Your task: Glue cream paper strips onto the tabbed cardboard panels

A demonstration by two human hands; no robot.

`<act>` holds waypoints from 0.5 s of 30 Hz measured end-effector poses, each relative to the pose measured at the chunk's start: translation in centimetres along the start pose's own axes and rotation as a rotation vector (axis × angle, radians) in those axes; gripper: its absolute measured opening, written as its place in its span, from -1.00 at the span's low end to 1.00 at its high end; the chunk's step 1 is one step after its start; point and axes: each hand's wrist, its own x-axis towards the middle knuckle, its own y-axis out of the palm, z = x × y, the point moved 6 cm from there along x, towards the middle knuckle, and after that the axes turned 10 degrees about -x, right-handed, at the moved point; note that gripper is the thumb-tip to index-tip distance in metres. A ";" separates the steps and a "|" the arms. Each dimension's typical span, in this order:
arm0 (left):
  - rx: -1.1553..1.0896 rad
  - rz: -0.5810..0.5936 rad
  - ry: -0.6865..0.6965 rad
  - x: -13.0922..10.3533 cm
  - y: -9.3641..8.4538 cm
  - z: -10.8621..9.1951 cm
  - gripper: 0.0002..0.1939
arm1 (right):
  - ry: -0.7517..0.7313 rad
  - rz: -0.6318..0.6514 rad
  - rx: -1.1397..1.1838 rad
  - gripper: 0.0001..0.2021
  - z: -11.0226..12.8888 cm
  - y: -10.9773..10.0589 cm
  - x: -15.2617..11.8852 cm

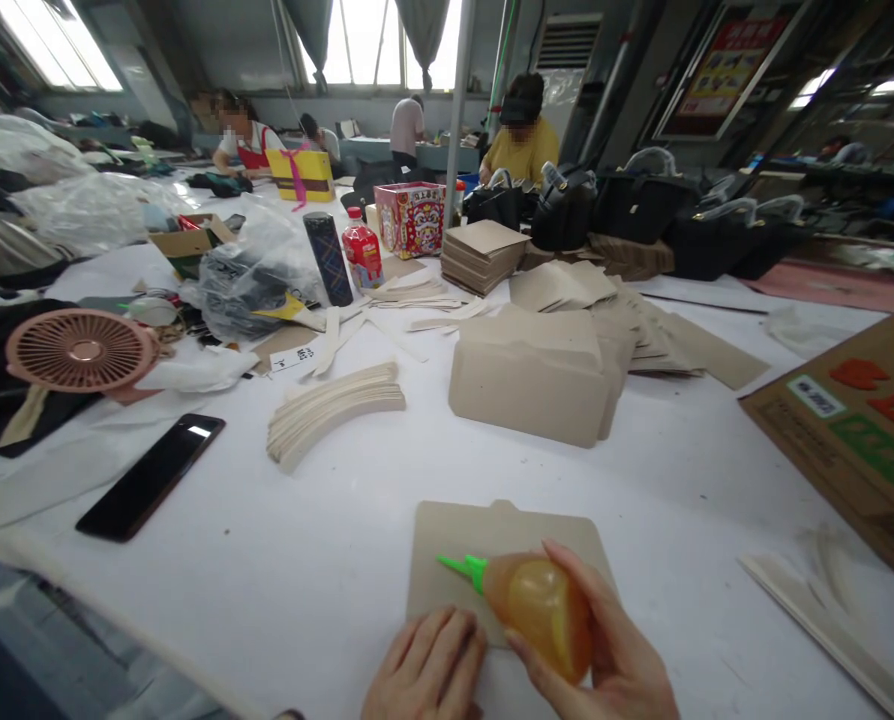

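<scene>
A squeeze bottle (537, 605) of amber liquid, with a green pointed nozzle, lies tilted in my right hand (627, 655), its thumb and fingers wrapped round the body. The nozzle points left over a flat beige cardboard piece (443, 535) with a small tab on its far edge. Whether the tip touches the card I cannot tell. My left hand (428, 665) is closed, fingers bent and together, holding the card down at its near left edge. Its thumb is hidden. Beyond the card stands a stack of similar cardboard pieces (526, 390).
Curved beige strips (334, 405) lie left of centre, a phone (151, 478) and pink fan (83, 348) farther left. A carton (859, 430) and loose strips (829, 620) are at right. Black bags (642, 205) and a red bottle (362, 250) stand behind. Several people work beyond.
</scene>
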 end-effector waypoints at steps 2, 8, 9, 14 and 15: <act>-0.006 -0.003 -0.005 0.0 0.0 0.0 -0.69 | -0.024 -0.008 -0.029 -0.44 0.2 0.0 0.3; -0.018 -0.029 -0.001 0.3 -0.7 0.1 -0.71 | 0.026 -0.032 -0.038 -0.43 -0.7 -0.4 0.1; -0.016 -0.007 0.008 0.3 -0.6 0.1 -0.70 | 0.037 -0.020 -0.024 -0.42 -1.0 -0.5 0.0; -0.036 -0.030 -0.011 0.1 -0.3 0.1 -0.69 | 0.064 0.036 0.008 -0.41 -1.8 -0.3 -1.0; -0.045 -0.051 -0.020 0.0 -0.3 0.1 -0.70 | 0.085 0.035 0.021 -0.41 -1.7 -0.1 -1.0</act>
